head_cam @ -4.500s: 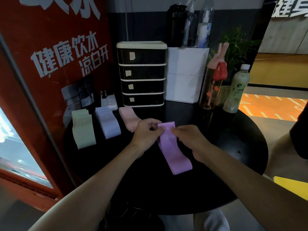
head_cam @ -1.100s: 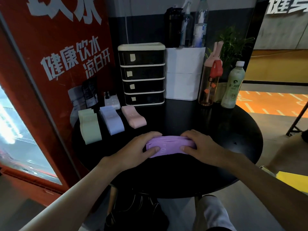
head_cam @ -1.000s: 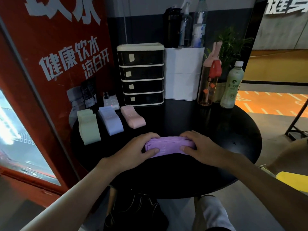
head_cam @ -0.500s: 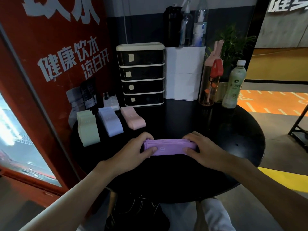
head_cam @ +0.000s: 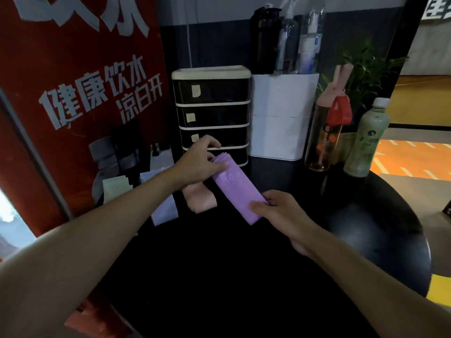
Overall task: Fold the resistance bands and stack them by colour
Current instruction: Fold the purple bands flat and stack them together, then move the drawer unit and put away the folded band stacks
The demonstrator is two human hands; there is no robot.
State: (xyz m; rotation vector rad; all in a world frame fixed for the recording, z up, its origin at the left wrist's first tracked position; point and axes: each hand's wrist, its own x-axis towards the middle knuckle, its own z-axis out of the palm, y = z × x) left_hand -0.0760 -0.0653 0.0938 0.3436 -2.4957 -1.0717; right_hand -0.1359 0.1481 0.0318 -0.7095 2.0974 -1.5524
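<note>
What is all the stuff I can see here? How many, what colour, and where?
purple band: one, folded, held at both ends, right of the pink bands
pink bands: one pile, pink, table's back left
lilac bands: one pile, left of pink
green bands: one pile, pale green, farthest left
drawer unit: one, black and cream, table's back
white box: one, right of drawers
tall bottle: one, pink top, right of box
green bottle: one, far right
table: one, black, round
left hand: grips band's far end
right hand: grips near end

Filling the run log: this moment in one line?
left hand holds purple band far end; right hand pinches near end; beside pink band
</note>
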